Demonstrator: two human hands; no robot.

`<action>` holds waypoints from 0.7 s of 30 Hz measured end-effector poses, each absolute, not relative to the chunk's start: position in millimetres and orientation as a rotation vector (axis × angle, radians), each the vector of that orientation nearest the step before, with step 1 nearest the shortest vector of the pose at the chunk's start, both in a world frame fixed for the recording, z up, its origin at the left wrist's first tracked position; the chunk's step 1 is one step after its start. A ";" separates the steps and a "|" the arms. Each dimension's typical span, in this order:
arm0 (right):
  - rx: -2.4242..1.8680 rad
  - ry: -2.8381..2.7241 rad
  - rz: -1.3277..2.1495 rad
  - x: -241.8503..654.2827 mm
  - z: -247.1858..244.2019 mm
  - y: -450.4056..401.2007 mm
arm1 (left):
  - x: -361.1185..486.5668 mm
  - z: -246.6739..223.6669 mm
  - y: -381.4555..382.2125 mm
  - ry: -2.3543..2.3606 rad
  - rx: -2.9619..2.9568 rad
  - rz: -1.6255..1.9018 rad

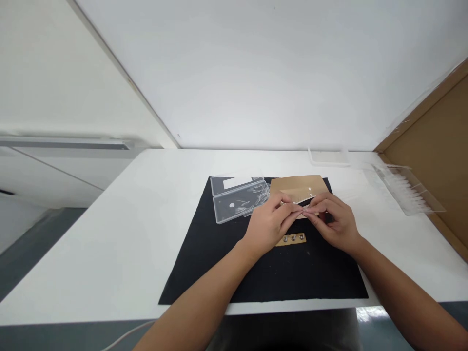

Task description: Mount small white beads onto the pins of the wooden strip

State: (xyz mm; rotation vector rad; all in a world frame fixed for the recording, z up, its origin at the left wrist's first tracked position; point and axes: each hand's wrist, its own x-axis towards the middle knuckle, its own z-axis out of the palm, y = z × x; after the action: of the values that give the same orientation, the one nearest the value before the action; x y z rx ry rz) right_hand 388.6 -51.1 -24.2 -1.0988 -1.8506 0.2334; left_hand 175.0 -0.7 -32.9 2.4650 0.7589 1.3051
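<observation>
My left hand and my right hand meet fingertip to fingertip over the black mat. Both are closed in a pinch, and whatever lies between the fingertips is too small to name. Behind them lies a brown card or paper sheet with small white pieces on it, partly covered by my fingers. Below the hands is a narrow tan strip bearing several small shiny metal pieces. To the left sits an open clear plastic case with several slender transparent pieces inside.
A shallow clear tray stands at the back of the white table. On the right, a clear plastic pack holds rows of pale pieces, near a brown board. A white wall rises behind the table.
</observation>
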 end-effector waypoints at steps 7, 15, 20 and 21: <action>-1.160 -1.581 0.594 382.0 -31.3 -53.5 | 175.1 -36.2 -0.3 0.734 2.478 1.347; -1.222 -1.487 0.701 381.0 -34.7 -55.5 | 172.8 -36.1 -0.7 0.789 2.562 1.336; -1.210 -1.722 0.500 387.4 -29.9 -53.2 | 170.6 -32.8 -1.4 0.805 2.614 1.291; -1.187 -1.773 0.444 388.5 -28.8 -52.5 | 170.6 -32.1 -1.8 0.804 2.612 1.282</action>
State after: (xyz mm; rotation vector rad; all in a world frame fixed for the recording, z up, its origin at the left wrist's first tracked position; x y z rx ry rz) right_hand 388.5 -52.5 -28.8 -1.1873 -1.7728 0.4440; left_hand 170.6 -1.8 -32.1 2.6115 0.8037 1.2819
